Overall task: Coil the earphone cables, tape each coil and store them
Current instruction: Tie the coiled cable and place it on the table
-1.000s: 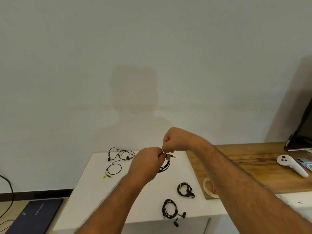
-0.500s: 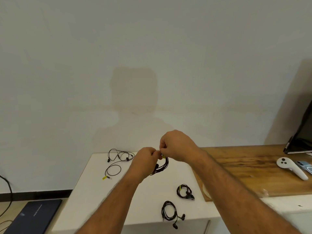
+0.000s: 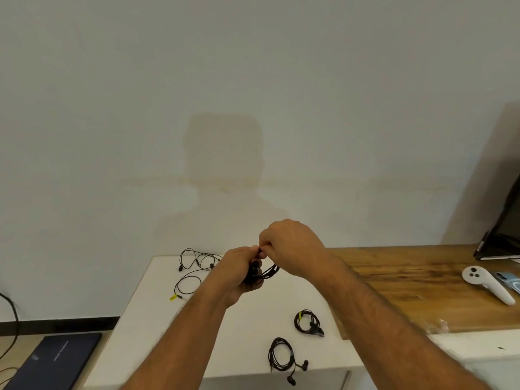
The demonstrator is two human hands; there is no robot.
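Above the white table [image 3: 157, 327], my left hand [image 3: 239, 270] grips a black earphone coil [image 3: 267, 273]. My right hand [image 3: 292, 246] pinches the top of that same coil, fingers curled against my left hand. An uncoiled black earphone [image 3: 194, 266] with a yellow tag lies at the table's far left. Two coiled earphones lie near the front: one [image 3: 307, 322] with a yellow tag, another [image 3: 281, 357] with its earbuds trailing toward the edge. No tape roll is visible; my right forearm covers the wooden board's left corner.
A wooden board [image 3: 416, 282] lies to the right with a white controller [image 3: 486, 282], a blue object and a dark screen [image 3: 503, 229]. A dark laptop [image 3: 53, 358] and cables lie on the floor at left. The wall stands close behind the table.
Both hands have drawn together over the coil and shifted slightly left. The yellow tag and plug seen between the hands before are now hidden. The tape roll by the board is now covered.
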